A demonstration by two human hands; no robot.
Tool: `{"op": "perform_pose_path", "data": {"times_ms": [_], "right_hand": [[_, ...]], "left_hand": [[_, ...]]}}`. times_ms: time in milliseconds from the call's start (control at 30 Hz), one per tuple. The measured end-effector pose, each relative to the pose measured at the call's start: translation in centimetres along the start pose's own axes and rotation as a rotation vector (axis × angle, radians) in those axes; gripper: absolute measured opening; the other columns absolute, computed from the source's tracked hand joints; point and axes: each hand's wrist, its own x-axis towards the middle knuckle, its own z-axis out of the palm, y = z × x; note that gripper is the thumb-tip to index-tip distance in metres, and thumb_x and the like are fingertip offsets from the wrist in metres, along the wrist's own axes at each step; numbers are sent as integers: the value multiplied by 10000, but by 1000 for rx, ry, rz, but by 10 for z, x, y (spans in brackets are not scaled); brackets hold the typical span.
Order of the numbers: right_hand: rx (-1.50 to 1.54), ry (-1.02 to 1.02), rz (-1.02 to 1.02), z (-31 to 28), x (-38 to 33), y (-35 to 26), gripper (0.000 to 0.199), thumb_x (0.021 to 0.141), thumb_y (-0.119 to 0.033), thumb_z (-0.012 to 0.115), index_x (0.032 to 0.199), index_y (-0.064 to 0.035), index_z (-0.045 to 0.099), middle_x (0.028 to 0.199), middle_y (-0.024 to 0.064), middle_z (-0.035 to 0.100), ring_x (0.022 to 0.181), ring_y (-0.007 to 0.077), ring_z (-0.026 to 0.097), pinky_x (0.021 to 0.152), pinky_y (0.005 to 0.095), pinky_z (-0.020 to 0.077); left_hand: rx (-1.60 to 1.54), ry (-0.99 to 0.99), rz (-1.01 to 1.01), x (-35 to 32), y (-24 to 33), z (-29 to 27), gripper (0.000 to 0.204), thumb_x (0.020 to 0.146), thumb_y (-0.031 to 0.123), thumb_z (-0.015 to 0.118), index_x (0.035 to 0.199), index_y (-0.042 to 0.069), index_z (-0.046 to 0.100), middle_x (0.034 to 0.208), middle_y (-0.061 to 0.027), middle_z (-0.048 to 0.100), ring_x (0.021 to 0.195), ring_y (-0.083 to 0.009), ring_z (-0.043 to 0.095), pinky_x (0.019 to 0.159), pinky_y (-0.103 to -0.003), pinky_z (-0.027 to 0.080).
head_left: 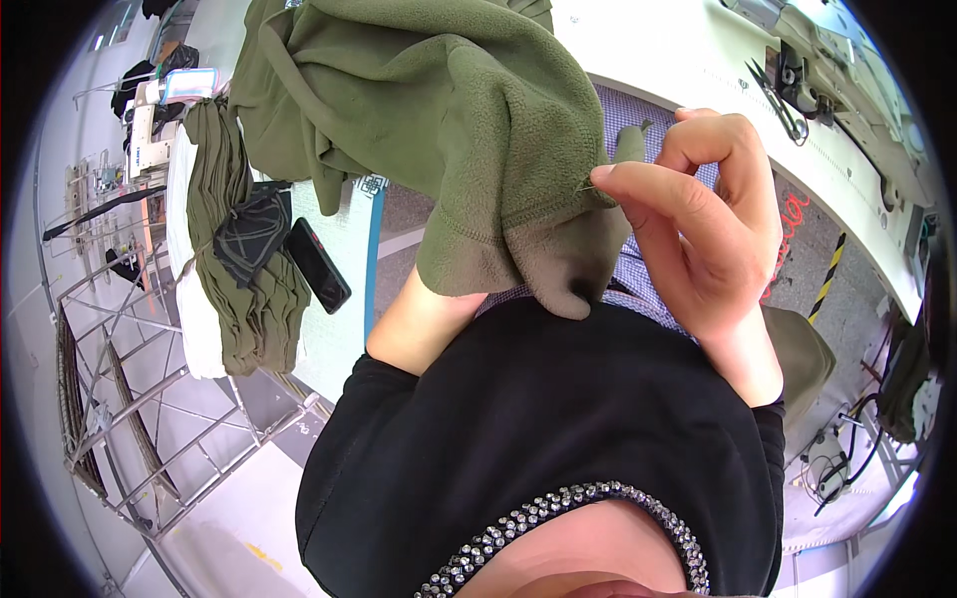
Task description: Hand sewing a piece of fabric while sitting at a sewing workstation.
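An olive-green fleece garment (pixel 399 110) lies bunched over the table edge and hangs towards me. My left forearm (pixel 424 314) goes in under the hanging part, and the cloth hides the hand. To the right of the cloth, my right hand (pixel 713 214) is raised with thumb and index finger pinched together. Short loose threads (pixel 586 186) show at those fingertips, beside a stitched seam (pixel 528 214) in the fleece. The other fingers of that hand are curled. A narrow rolled edge of green cloth (pixel 630 149) shows behind the thumb.
On the left, a white table (pixel 334 344) bears stacked olive cloth pieces (pixel 254 329), a dark cloth piece (pixel 254 234) and a black phone (pixel 317 264). A sewing machine (pixel 847 80) and a black pointed hand tool (pixel 778 103) are at upper right. A metal frame (pixel 150 399) stands far left.
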Motion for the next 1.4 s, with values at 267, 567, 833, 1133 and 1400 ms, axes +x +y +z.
{"op": "perform_pose_path", "data": {"times_ms": [267,567,833,1133,1400], "right_hand": [[-11,-15,-2,0,0,0,287,607,33,746,880,-35,689,783,48,458,705,191,453,790,342,448],[28,-16,17,2,1,-1,258,630,50,741,869,-29,683,791,48,466,718,189,475,685,292,431],[160,-51,104,4,-1,-1,260,687,48,734,931,-9,665,806,39,473,738,157,490,655,252,412],[586,-156,481,3,-4,4,184,846,-34,646,1022,21,641,862,16,526,823,93,483,767,225,394],[759,-20,609,0,-5,1,180,871,3,576,1024,4,670,876,25,588,830,91,527,788,228,417]], "left_hand": [[23,-27,56,-1,4,11,493,990,374,454,1365,56,418,1322,-116,508,1197,-242,512,1018,-386,437],[-28,-3,38,-1,0,3,475,988,292,478,1389,51,394,1338,-104,498,1184,-209,522,999,-356,443],[216,254,108,-2,-5,3,478,986,288,481,1392,53,389,1337,-107,498,1198,-214,513,1013,-366,435],[22,-36,-23,7,-3,4,465,989,307,472,1371,48,409,1326,-112,502,1199,-217,511,1011,-365,438],[-190,-17,-218,16,-9,-14,477,989,354,464,1341,33,435,1295,-120,521,1186,-232,523,1007,-364,445]]}}
